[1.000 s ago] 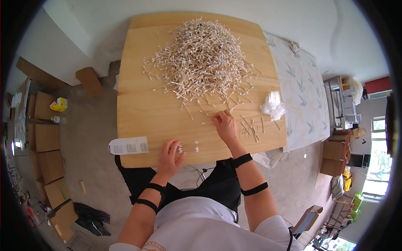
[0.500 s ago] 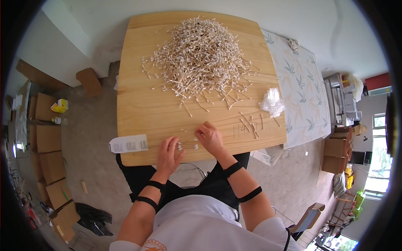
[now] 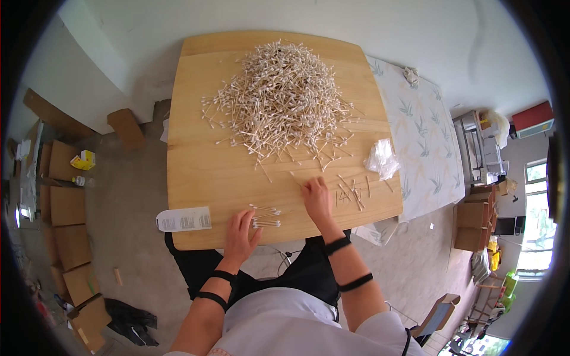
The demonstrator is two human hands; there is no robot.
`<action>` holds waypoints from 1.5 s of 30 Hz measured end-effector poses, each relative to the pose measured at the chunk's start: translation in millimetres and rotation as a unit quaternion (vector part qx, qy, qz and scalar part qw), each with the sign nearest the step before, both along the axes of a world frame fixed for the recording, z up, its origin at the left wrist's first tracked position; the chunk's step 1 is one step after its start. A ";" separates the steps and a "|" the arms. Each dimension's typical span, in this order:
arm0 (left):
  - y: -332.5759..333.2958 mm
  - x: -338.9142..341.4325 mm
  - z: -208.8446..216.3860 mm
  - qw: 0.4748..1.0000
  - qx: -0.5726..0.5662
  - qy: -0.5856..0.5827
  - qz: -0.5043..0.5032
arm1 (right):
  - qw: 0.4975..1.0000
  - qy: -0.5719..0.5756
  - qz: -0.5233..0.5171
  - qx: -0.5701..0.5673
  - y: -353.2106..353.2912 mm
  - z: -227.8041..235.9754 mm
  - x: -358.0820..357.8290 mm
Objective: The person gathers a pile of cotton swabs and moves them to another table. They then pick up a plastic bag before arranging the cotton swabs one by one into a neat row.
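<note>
A small row of cotton swabs [image 3: 266, 223] lies on the wooden table [image 3: 196, 172] near its front edge. Just left of the row rests my left hand [image 3: 240, 234], thumb apart from the fingers, its fingertips by the swabs' left ends. A few more swabs lie at the row's far side, some slightly slanted. Farther right, my right hand [image 3: 318, 199] pinches a single cotton swab [image 3: 295, 178], which sticks out up and to the left from the fingertips. Beyond both hands rises a large heap of loose cotton swabs [image 3: 288, 98].
A printed white card [image 3: 184, 219] lies at the table's left front. Crumpled clear plastic bags [image 3: 382, 159] sit at the right edge, near scattered swabs [image 3: 358, 193] and pencil-like marks. A leaf-patterned covered surface [image 3: 424, 130] adjoins the right side. Cardboard boxes [image 3: 68, 204] line the left.
My right hand has moved away from the row to the right and now grips a swab. More swabs lie at the row's far side. My left hand stays beside the row; the view has tilted slightly.
</note>
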State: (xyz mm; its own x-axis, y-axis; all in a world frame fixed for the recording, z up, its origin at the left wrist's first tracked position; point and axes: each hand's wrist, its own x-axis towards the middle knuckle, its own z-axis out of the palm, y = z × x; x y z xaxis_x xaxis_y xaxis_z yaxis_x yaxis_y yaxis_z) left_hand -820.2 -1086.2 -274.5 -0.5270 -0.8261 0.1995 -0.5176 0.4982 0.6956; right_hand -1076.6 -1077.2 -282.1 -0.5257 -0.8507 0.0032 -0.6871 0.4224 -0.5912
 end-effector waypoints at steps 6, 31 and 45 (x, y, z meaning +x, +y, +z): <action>0.4 -0.4 -0.1 1.000 -0.001 -0.006 -0.015 | 0.991 0.101 -0.062 -0.065 36.4 -3.4 -28.5; -1.0 -2.4 -1.4 1.000 -0.003 -0.013 -0.019 | 0.992 0.002 0.113 -0.062 -107.1 6.0 31.1; -1.2 -1.8 -1.7 1.000 -0.019 -0.007 -0.016 | 0.997 -0.030 0.041 -0.059 -57.4 6.7 35.0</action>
State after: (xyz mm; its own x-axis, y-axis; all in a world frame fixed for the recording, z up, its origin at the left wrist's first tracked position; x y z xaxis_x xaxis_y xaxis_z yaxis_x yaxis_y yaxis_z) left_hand -822.0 -1087.3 -276.2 -0.5555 -0.8012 0.2224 -0.5112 0.5400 0.6687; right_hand -1041.6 -1134.6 -275.3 -0.4562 -0.8866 0.0763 -0.6790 0.2914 -0.6738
